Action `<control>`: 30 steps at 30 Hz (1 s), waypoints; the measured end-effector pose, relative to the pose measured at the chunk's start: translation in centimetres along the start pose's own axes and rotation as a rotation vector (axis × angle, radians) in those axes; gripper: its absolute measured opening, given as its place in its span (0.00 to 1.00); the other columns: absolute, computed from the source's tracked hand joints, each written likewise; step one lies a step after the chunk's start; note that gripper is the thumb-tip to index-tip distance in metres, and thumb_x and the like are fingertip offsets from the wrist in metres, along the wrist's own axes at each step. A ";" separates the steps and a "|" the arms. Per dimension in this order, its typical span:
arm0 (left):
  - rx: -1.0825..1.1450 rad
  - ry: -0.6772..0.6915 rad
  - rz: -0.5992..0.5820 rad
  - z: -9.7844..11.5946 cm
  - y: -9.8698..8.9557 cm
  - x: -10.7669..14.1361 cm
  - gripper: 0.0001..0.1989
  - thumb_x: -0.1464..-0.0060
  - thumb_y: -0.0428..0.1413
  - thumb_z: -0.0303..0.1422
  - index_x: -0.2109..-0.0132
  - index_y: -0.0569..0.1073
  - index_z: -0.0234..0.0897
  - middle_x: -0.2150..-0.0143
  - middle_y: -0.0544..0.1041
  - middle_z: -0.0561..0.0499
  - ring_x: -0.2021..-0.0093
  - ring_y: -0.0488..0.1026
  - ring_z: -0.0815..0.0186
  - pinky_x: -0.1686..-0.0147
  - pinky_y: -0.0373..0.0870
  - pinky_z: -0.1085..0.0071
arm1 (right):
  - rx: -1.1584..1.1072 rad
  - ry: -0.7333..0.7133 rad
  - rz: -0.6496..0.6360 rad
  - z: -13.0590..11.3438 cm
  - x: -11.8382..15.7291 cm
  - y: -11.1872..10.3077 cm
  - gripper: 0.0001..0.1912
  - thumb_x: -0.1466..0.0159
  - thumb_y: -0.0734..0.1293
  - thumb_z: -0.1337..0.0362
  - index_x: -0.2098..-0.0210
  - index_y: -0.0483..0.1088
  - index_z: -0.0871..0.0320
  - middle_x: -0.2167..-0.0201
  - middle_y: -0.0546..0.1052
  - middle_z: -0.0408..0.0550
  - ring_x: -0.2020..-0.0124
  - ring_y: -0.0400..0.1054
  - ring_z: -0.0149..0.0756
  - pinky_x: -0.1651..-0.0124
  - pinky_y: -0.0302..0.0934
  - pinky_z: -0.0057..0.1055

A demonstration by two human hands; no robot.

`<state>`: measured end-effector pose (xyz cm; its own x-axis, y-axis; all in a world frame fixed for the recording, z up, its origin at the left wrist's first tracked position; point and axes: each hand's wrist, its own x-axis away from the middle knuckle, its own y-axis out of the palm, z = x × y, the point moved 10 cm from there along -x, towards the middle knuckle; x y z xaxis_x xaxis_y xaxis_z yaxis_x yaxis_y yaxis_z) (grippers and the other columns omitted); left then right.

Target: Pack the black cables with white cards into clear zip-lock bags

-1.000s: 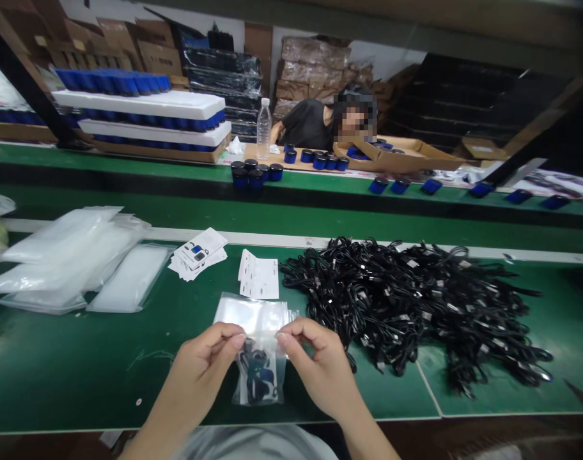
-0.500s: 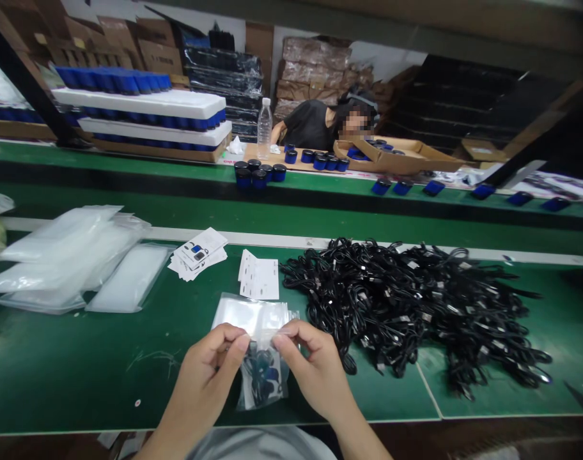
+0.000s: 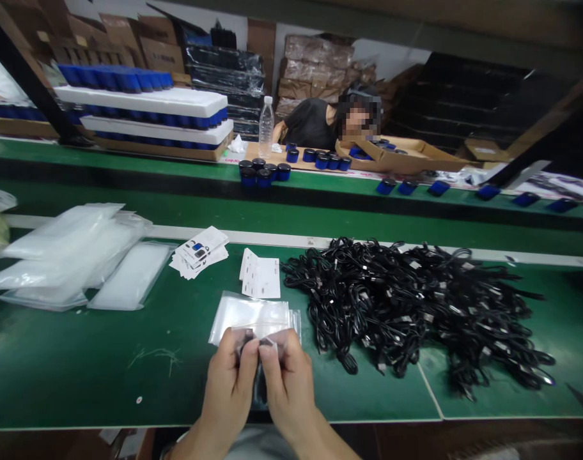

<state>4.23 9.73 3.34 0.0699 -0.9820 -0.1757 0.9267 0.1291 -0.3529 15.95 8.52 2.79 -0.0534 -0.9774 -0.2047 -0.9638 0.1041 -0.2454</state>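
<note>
Both hands grip one clear plastic bag (image 3: 259, 383) near the bench's front edge. My left hand (image 3: 230, 383) is closed on its left side and my right hand (image 3: 287, 380) on its right side, thumbs side by side on top. Something dark shows inside the bag, mostly covered by the hands. Just beyond lie flat clear bags (image 3: 253, 314) in a small stack. Behind those stands a folded printed leaflet (image 3: 265, 278), and a pile of printed leaflets (image 3: 200, 250) is to its left. A large heap of black cables (image 3: 382, 306) spreads out at the right.
Filled plastic packs (image 3: 64, 246) are piled at the left. On the raised shelf are several blue-and-black round items (image 3: 264, 174), a plastic bottle (image 3: 266, 128) and white foam trays (image 3: 176, 105). Across the shelf a person (image 3: 315, 124) leans over an open carton (image 3: 406, 156).
My hands have come closer together and turned inward, now wrapped round the bag with thumbs nearly touching. Before, fingertips pinched its top edge and the dark contents showed more.
</note>
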 end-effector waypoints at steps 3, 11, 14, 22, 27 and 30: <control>-0.001 0.036 0.006 0.1 -0.2 0.2 0.10 0.42 0.48 0.38 0.68 0.67 0.38 0.76 0.72 0.56 0.77 0.71 0.70 0.76 0.67 0.79 | -0.002 -0.017 0.012 0.0 0.0 0.2 0.09 0.34 0.57 0.61 0.70 0.60 0.56 0.81 0.67 0.38 0.82 0.61 0.29 0.78 0.51 0.24; 0.042 0.038 -0.226 0.4 1.2 -0.3 0.11 0.40 0.46 0.37 0.69 0.68 0.39 0.75 0.69 0.57 0.74 0.69 0.71 0.72 0.67 0.79 | -0.206 0.125 -0.002 1.2 -1.0 -0.5 0.11 0.35 0.59 0.60 0.71 0.64 0.58 0.78 0.66 0.40 0.77 0.59 0.29 0.74 0.54 0.24; 0.068 -0.052 -0.304 -0.4 1.5 -0.7 0.09 0.40 0.47 0.38 0.63 0.68 0.40 0.71 0.69 0.56 0.73 0.68 0.71 0.72 0.66 0.79 | -0.220 0.150 -0.014 1.1 -1.7 -1.6 0.09 0.38 0.62 0.60 0.72 0.66 0.59 0.78 0.66 0.40 0.77 0.60 0.29 0.73 0.55 0.24; -0.016 0.000 -0.333 0.1 0.2 -1.4 0.11 0.42 0.50 0.37 0.68 0.72 0.40 0.67 0.71 0.53 0.72 0.69 0.71 0.77 0.64 0.80 | -0.004 -0.013 -0.017 -1.2 -1.7 -3.4 0.10 0.37 0.62 0.66 0.75 0.66 0.59 0.77 0.67 0.42 0.74 0.62 0.31 0.70 0.56 0.26; -0.102 0.165 -0.288 2.0 -0.6 -1.4 0.08 0.42 0.51 0.33 0.69 0.72 0.40 0.70 0.71 0.55 0.75 0.68 0.73 0.77 0.63 0.81 | 0.024 -0.100 -0.047 -2.4 -1.6 -3.4 0.09 0.37 0.62 0.68 0.74 0.67 0.59 0.76 0.70 0.43 0.72 0.65 0.31 0.69 0.57 0.26; -0.117 0.203 -0.235 2.4 -1.1 -1.4 0.08 0.43 0.51 0.33 0.69 0.72 0.40 0.70 0.72 0.54 0.73 0.70 0.72 0.77 0.64 0.81 | 0.037 -0.114 -0.059 -2.7 -1.6 -3.8 0.06 0.37 0.62 0.70 0.69 0.70 0.59 0.72 0.72 0.44 0.69 0.67 0.32 0.66 0.59 0.26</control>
<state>4.04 10.61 6.14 -0.2267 -0.9406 -0.2527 0.8592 -0.0710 -0.5067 19.01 9.21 6.59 0.0347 -0.9549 -0.2948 -0.9542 0.0561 -0.2940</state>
